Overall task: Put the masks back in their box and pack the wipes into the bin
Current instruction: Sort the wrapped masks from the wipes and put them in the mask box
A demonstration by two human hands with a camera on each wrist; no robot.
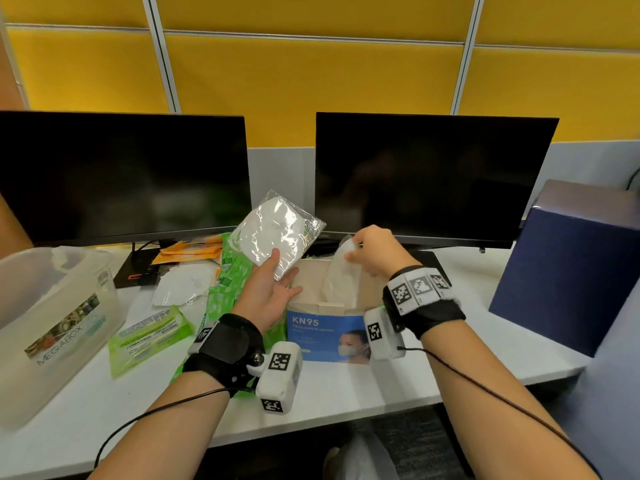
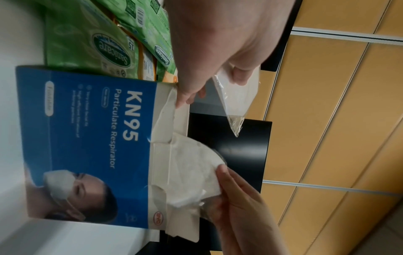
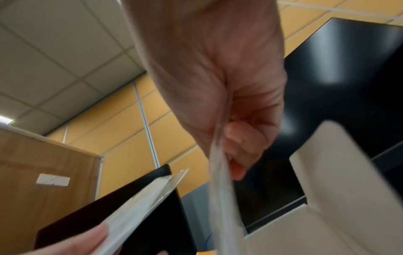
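The open blue KN95 box (image 1: 325, 336) stands on the white desk in front of me. My left hand (image 1: 277, 275) holds a plastic-wrapped white mask (image 1: 277, 230) up above the box's left side, thumb on its lower edge. My right hand (image 1: 372, 249) pinches a second wrapped mask (image 1: 341, 275) by its top, with its lower part inside the box. In the left wrist view that second mask (image 2: 196, 172) stands out of the box (image 2: 98, 138). Another mask (image 1: 183, 284) and green wipes packs (image 1: 149, 337) lie to the left. The clear bin (image 1: 52, 306) sits far left.
Two dark monitors (image 1: 433, 178) stand close behind the box. A tall dark-blue box (image 1: 568, 271) is at the right. Orange packs (image 1: 187, 252) and a black hub (image 1: 138, 271) lie behind the wipes. The desk's front edge (image 1: 311, 427) runs just below my wrists.
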